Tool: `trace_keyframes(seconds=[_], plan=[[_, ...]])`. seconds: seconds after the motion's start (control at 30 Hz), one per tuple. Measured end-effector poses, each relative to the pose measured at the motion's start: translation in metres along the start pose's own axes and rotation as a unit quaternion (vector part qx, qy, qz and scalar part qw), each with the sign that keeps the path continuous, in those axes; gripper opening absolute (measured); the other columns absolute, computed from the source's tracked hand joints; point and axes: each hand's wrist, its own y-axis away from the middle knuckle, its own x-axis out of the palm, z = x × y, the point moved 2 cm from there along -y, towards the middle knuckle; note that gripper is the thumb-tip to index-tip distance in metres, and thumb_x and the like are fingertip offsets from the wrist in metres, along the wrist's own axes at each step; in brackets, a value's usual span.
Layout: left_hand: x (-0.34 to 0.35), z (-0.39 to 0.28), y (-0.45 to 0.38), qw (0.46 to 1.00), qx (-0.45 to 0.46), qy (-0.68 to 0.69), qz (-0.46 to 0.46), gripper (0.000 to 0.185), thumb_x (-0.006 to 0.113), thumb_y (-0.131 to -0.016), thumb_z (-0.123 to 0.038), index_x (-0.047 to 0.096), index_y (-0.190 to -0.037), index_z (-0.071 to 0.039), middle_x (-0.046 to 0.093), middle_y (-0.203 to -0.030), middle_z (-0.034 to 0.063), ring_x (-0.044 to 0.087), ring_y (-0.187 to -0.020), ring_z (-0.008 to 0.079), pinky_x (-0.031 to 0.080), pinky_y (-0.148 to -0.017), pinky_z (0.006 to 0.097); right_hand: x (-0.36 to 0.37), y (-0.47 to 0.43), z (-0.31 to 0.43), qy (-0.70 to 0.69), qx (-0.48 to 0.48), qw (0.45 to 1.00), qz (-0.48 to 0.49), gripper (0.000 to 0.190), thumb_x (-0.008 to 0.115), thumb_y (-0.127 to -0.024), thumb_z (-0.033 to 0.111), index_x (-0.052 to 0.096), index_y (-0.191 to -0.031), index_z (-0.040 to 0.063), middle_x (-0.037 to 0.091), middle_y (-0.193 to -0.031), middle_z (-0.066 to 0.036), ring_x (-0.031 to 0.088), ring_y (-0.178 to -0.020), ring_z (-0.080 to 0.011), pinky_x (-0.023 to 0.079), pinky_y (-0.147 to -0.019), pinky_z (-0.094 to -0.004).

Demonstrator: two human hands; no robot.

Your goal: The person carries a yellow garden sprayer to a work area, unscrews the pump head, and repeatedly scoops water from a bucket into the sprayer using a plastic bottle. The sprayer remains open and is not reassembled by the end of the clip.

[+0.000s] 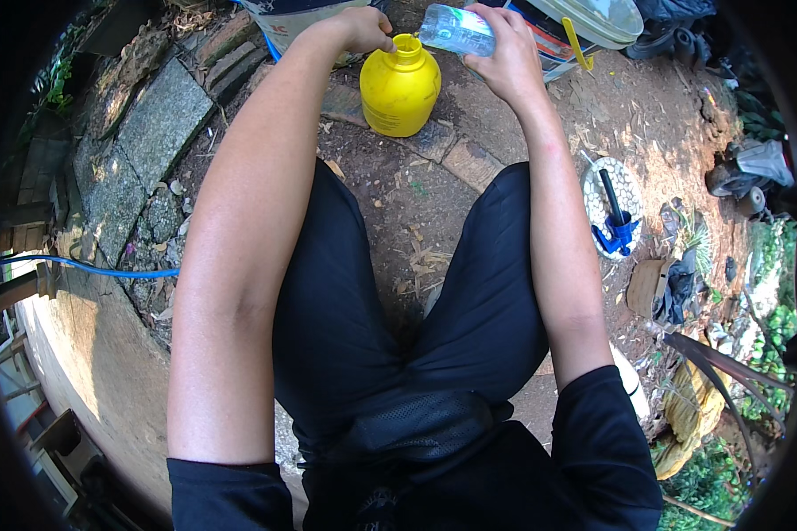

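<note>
A yellow plastic sprayer tank (400, 89) stands upright on the ground in front of me, its threaded neck uncapped. My right hand (508, 50) grips a clear plastic bottle (457, 30) that bears a label. The bottle is tipped nearly level, its mouth beside and slightly above the tank's opening. At the left side of that opening is my left hand (362, 30), fingers curled and a fingertip at the rim. Whether it pinches the rim or anything small is hidden. To my right, a blue sprayer pump head with a black tube (616, 226) lies on a round pebbled slab (591, 192).
Behind the tank stand a white bucket (272, 30) and a lidded pail (558, 66) with a yellow handle. Bricks (471, 162) edge the soil under the tank. Stone slabs (163, 126) and a blue hose (119, 271) lie left. A cardboard piece (644, 285) lies right.
</note>
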Motion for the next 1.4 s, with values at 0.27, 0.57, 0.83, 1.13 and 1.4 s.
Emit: trace_keyframes(seconds=[0.27,0.57,0.83,1.13,1.4], plan=[[-0.001,0.000,0.000,1.000,0.011,-0.003,-0.002,0.051,0.075,-0.077,-0.030,0.064,-0.122,-0.007,0.064,-0.122,0.0149,0.061,-0.113,0.0268,0.048,-0.097,0.0350,-0.001,-0.001,0.003,0.003,0.001,1.000,0.004,0.060,0.071,-0.060,0.005,0.056,-0.118,0.009,0.053,-0.111,-0.018,0.052,-0.108,-0.0378,0.044,-0.095,-0.0440],[0.000,0.001,0.000,1.000,0.008,-0.005,-0.006,0.051,0.075,-0.077,-0.029,0.064,-0.121,-0.007,0.065,-0.122,0.0145,0.061,-0.113,0.0267,0.048,-0.097,0.0346,-0.002,-0.001,0.004,0.009,0.007,1.000,0.003,0.059,0.070,-0.061,0.004,0.056,-0.118,0.009,0.053,-0.112,-0.018,0.052,-0.108,-0.0382,0.044,-0.095,-0.0438],[0.000,0.002,-0.001,1.000,0.006,0.001,-0.004,0.054,0.075,-0.076,-0.031,0.064,-0.123,-0.007,0.065,-0.121,0.0150,0.062,-0.112,0.0266,0.048,-0.097,0.0346,0.004,-0.002,0.009,0.034,-0.016,0.999,-0.020,0.060,0.070,-0.061,0.002,0.056,-0.119,0.009,0.054,-0.113,-0.018,0.052,-0.110,-0.0379,0.044,-0.096,-0.0441],[0.002,0.004,-0.004,1.000,0.016,-0.013,0.001,0.054,0.075,-0.076,-0.031,0.063,-0.123,-0.007,0.065,-0.121,0.0156,0.062,-0.111,0.0271,0.049,-0.097,0.0350,0.007,0.000,0.015,0.029,-0.006,1.000,0.002,0.064,0.071,-0.060,0.000,0.055,-0.122,0.010,0.052,-0.117,-0.018,0.050,-0.113,-0.0379,0.043,-0.097,-0.0443],[0.001,0.001,-0.001,0.999,-0.019,0.027,0.026,0.055,0.076,-0.075,-0.031,0.063,-0.123,-0.008,0.066,-0.119,0.0155,0.063,-0.109,0.0269,0.050,-0.094,0.0349,0.006,0.000,0.014,0.037,0.004,0.999,0.004,0.064,0.071,-0.062,-0.001,0.054,-0.123,0.010,0.052,-0.118,-0.019,0.049,-0.114,-0.0382,0.043,-0.098,-0.0443]])
